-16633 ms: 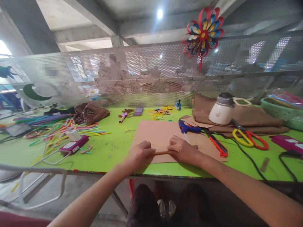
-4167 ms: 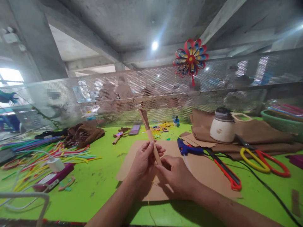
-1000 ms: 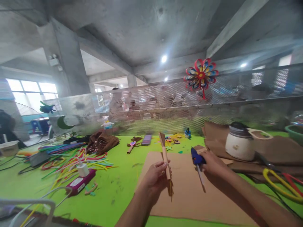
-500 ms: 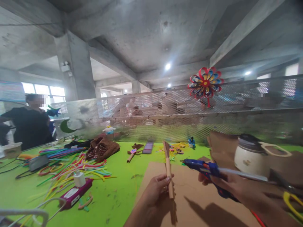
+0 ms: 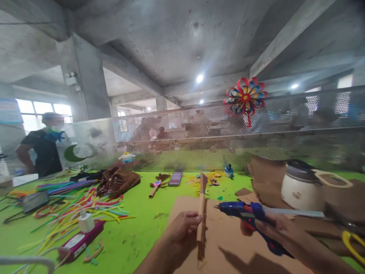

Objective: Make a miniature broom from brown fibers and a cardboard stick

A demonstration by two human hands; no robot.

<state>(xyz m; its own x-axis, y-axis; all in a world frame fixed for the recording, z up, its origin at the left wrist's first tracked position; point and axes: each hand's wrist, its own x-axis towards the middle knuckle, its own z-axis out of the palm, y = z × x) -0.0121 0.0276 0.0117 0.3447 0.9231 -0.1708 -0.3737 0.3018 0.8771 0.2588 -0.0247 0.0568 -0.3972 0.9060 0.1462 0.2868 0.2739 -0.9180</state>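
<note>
My left hand pinches a rolled brown paper tube, held nearly upright above a brown cardboard sheet. The tube flares at its top, and fringed paper hangs at its lower end. In my right hand is a blue glue gun, its nozzle pointing left at the tube with a gap between them. A clear glue stick juts from the gun's back. Farther off on the green table lies a small paper figure with a tube body and a pink round piece.
Colourful pipe cleaners, a brown cloth bag and a purple power strip lie to the left. At right stand a white jug and yellow-handled scissors. A perforated screen closes the back; a person stands at left.
The tube has tilted so its top leans slightly right instead of left. The glue gun has lowered a little, its nozzle still apart from the tube. The view has shifted slightly.
</note>
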